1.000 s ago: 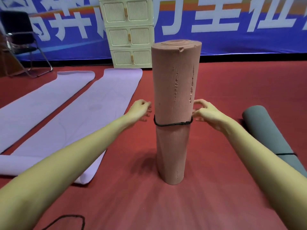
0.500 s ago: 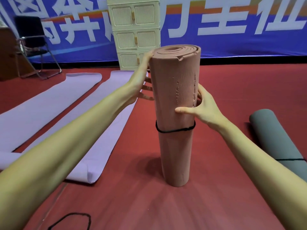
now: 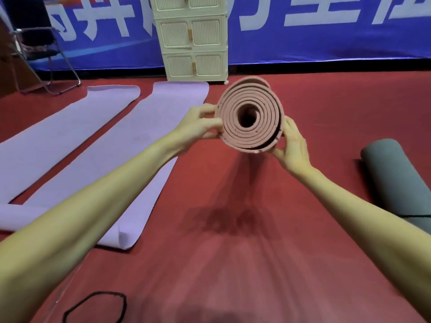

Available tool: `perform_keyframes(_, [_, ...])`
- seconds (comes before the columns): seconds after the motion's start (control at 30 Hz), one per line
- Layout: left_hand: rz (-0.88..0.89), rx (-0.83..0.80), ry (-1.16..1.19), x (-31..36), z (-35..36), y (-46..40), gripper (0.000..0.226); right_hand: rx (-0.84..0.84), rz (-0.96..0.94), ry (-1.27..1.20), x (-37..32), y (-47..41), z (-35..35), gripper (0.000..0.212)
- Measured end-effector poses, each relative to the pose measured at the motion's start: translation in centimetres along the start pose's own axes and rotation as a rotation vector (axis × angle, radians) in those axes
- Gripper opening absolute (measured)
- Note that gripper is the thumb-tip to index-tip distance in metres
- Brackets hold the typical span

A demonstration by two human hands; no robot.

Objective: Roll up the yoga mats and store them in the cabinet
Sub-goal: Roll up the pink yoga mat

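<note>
The red floor (image 3: 326,113) carried all items. Two purple yoga mats lay unrolled on it at left: the nearer one (image 3: 149,141) ran from beside the cabinet toward the viewer with its near end curled, and the farther one (image 3: 58,136) lay parallel just beyond it. A cream cabinet (image 3: 193,40) with closed doors stood against the blue banner (image 3: 326,31); a black chair (image 3: 35,43) stood at far left. A grey rolled mat (image 3: 394,178) lay at right, a dark band around it. The pink rolled mat (image 3: 250,117) was held centrally, its spiral end facing the camera, its lower length blurred. The left hand (image 3: 198,127) gripped its left edge, fingers curled; the right hand (image 3: 291,143) clasped its right side. A black elastic loop (image 3: 95,308) lay near the bottom edge.
</note>
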State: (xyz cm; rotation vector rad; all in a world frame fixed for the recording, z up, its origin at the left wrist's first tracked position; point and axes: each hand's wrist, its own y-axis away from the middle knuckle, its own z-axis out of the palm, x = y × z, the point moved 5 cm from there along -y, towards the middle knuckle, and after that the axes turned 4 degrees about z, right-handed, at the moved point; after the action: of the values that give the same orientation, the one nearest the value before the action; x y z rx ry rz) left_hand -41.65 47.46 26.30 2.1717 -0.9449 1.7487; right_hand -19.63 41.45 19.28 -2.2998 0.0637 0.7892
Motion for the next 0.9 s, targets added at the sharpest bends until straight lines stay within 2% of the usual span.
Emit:
perform_keyframes(0.17, [0.030,-0.135,-0.215,-8.6,2.1,2.0,0.074,-0.184,-0.036,0.247,4.7,5.1,4.9,0.092])
perform_keyframes(0.27, [0.067,-0.238,-0.323,-13.0,3.0,5.1,0.080,-0.227,-0.056,0.263,5.9,9.1,6.9,0.085])
perform_keyframes(0.33, [0.079,-0.239,-0.418,-15.1,3.0,6.6,0.084,-0.255,-0.072,0.265,6.0,10.7,7.6,0.073])
perform_keyframes(0.43, [0.103,-0.240,-0.464,-17.5,4.0,8.6,0.081,-0.288,-0.059,0.247,5.9,12.1,8.2,0.031])
perform_keyframes(0.47, [0.112,-0.250,-0.459,-18.2,4.9,9.4,0.080,-0.307,-0.014,0.207,6.2,12.7,8.3,0.021])
perform_keyframes(0.57, [0.067,-0.261,-0.425,-20.9,7.8,11.6,0.073,-0.408,0.189,0.103,8.4,15.6,8.2,0.037])
perform_keyframes(0.63, [0.020,-0.293,-0.403,-22.5,9.9,12.7,0.072,-0.432,0.282,0.082,10.1,17.7,7.7,0.039])
perform_keyframes(0.73, [-0.002,-0.373,-0.376,-24.0,13.0,13.5,0.070,-0.336,0.511,0.007,11.5,19.4,6.4,0.046])
perform_keyframes(0.83, [-0.021,-0.420,-0.361,-24.5,15.9,14.2,0.068,-0.204,0.753,0.104,12.4,19.9,5.2,0.049])
perform_keyframes(0.9, [-0.030,-0.457,-0.391,-24.7,17.3,14.5,0.067,-0.274,0.882,0.240,13.5,20.5,5.1,0.044])
